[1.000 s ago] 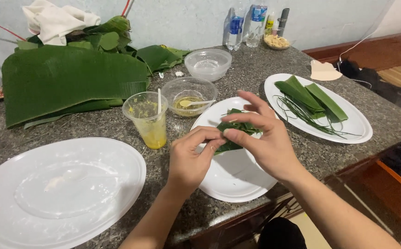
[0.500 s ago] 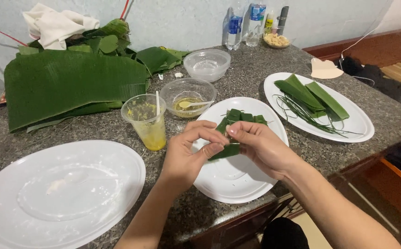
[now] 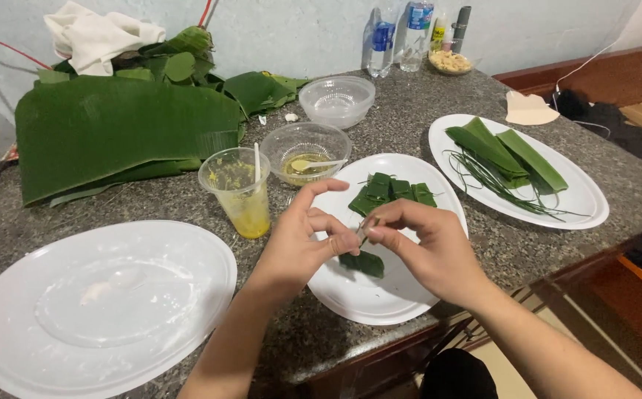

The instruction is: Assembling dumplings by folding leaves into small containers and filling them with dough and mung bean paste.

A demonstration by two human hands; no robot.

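Two hands pinch a leaf parcel over the middle plate

Three white plates sit on a speckled stone counter (image 3: pixel 409 96). At the upper left lies a pile of big banana leaves (image 3: pixel 125 133) with a white cloth (image 3: pixel 95 37) on top. The large empty plate (image 3: pixel 99 303) fills the lower left. At the right of the frame, the oval plate (image 3: pixel 586 203) holds two long folded leaf strips (image 3: pixel 502 151) and thin green strings.

At the centre, the middle plate (image 3: pixel 380 295) carries a row of small folded leaf parcels (image 3: pixel 391 192) on its upper part. Just above its lower half, the left hand (image 3: pixel 302 247) and the right hand (image 3: pixel 431 247) meet fingertip to fingertip. Both pinch a small dark green leaf parcel (image 3: pixel 363 262), which hangs just under the fingertips, close above the plate. On each hand, thumb and forefinger are closed on it while the other fingers curl loosely.

Left of the hands stands a clear plastic cup (image 3: pixel 238 192) with yellow residue and a white stick in it. Behind it sits a clear bowl (image 3: pixel 306 148) with yellowish liquid and a spoon, and further back an empty clear bowl (image 3: pixel 337 100). Plastic bottles (image 3: pixel 402 33) stand at the top by the wall.
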